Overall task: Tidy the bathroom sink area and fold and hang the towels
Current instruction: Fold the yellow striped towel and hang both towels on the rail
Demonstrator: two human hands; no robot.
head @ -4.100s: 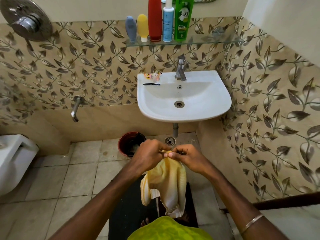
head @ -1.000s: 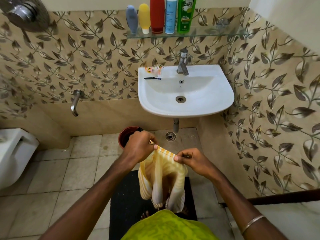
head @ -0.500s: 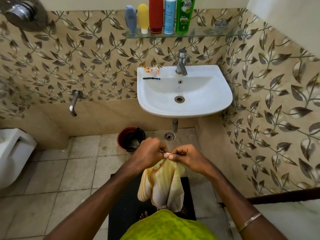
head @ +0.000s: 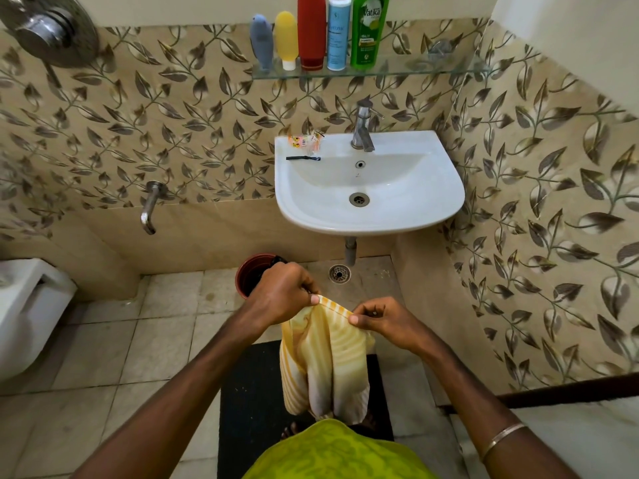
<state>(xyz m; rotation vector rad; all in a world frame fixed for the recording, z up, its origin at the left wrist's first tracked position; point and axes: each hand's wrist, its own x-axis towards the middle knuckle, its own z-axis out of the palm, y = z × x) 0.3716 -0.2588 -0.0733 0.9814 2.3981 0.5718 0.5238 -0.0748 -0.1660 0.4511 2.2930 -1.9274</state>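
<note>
Fig.: towel fold, early stage. My left hand (head: 281,292) and right hand (head: 382,321) each pinch the top hem of the yellow striped towel (head: 325,361), thumb over fingers, w/ a short stretch of edge taut between them. Towel hangs bunched below my hands, over the black mat (head: 252,392), at 6 o'clock from the sink (head: 428,202). Progress, as I judge it: corners found, no clean fold made yet; hanging not begun, no rail in view. Sink area also unfinished: small packets (head: 306,141) and a black clip (head: 302,158) lie on the rim at approx. 10 o'clock from the drain. Bottles (head: 311,32) stand upright on the glass shelf at 12 o'clock; that part looks done.
</note>
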